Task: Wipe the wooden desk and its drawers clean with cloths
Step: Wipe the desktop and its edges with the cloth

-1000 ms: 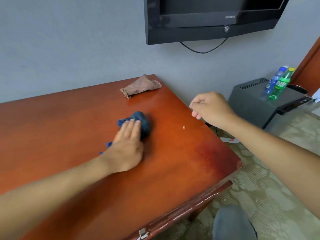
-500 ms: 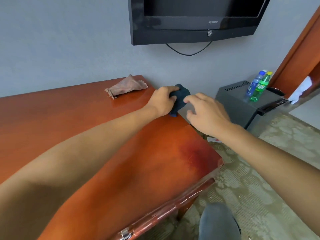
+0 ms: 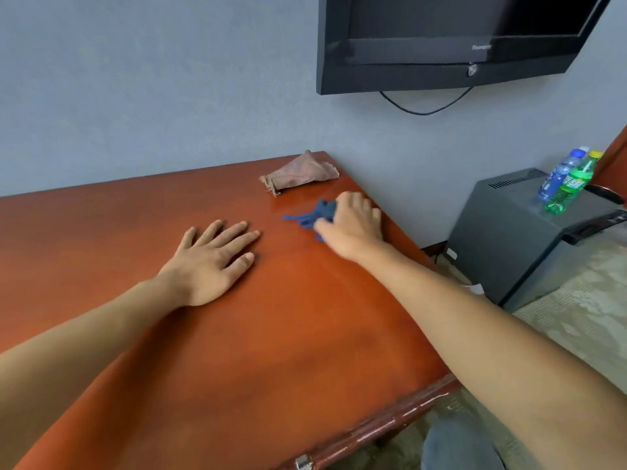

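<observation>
The reddish wooden desk (image 3: 271,334) fills the lower left of the head view. My left hand (image 3: 210,262) lies flat on its top with the fingers spread, holding nothing. My right hand (image 3: 353,228) sits near the desk's far right edge, its fingers curled over a bunched dark blue cloth (image 3: 314,215), part of which sticks out to the left of the thumb. A crumpled brown cloth (image 3: 300,174) lies at the back right corner against the wall, apart from both hands. The desk's front edge carries a metal latch (image 3: 303,463); the drawers themselves are hidden.
A black TV (image 3: 441,39) hangs on the grey wall above the desk's right end, with a cable drooping below it. Right of the desk stands a dark grey box (image 3: 509,239) with a blue bottle (image 3: 558,178) and a green bottle (image 3: 573,186) on it. Patterned carpet (image 3: 559,334) covers the floor.
The blue cloth has passed from my left hand to my right hand at the desk's right edge. My left hand has drawn back and now rests flat on the desk top.
</observation>
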The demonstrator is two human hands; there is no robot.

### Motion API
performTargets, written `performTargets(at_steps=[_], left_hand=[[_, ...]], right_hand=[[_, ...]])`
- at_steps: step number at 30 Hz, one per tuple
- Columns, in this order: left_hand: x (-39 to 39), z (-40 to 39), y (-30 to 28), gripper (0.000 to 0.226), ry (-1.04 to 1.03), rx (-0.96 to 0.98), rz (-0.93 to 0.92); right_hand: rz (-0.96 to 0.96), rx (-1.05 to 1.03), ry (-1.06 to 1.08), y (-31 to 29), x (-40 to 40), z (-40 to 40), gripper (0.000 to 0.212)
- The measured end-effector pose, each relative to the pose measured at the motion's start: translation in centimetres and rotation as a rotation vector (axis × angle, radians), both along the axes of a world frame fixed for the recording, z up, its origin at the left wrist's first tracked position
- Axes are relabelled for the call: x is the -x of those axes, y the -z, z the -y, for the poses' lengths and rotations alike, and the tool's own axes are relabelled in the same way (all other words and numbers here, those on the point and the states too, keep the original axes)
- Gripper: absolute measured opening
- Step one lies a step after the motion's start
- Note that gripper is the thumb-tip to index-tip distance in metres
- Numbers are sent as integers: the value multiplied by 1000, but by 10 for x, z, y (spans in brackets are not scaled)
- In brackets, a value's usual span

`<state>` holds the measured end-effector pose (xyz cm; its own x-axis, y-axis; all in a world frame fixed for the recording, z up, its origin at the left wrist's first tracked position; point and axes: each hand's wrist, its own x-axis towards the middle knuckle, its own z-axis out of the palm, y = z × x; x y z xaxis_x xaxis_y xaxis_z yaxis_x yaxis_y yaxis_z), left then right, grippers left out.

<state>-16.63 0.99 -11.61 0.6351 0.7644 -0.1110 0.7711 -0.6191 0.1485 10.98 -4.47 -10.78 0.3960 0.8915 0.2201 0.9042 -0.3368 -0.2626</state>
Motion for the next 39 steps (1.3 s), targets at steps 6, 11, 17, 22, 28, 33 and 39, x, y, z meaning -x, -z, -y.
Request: performTargets(at_steps=[6,11,17,22,28,33,39], left_hand=[[3,-8,7,71,-93,-25,254],[0,-7,10,65,-76,-61,149],[2,-15,7,68,-100,32,357],[4,-11,11,53,-70,-78,228],[1,28,5,72,-62,-32,-140],[12,54,1,74,4,13,-120],[103,84,-16,45,122,8,182]], right_hand=[[-1,-5,-606,8,0,14,29],[-39,6,36,5,-78,-62,39],[-120,37,-570,8,70,51,53],[-169,127,-666,1,47,151,50],[-14,119,84,-2,-79,173,45],[48,7,-339,9,92,212,50],[-144,22,-505,2,119,226,48]])
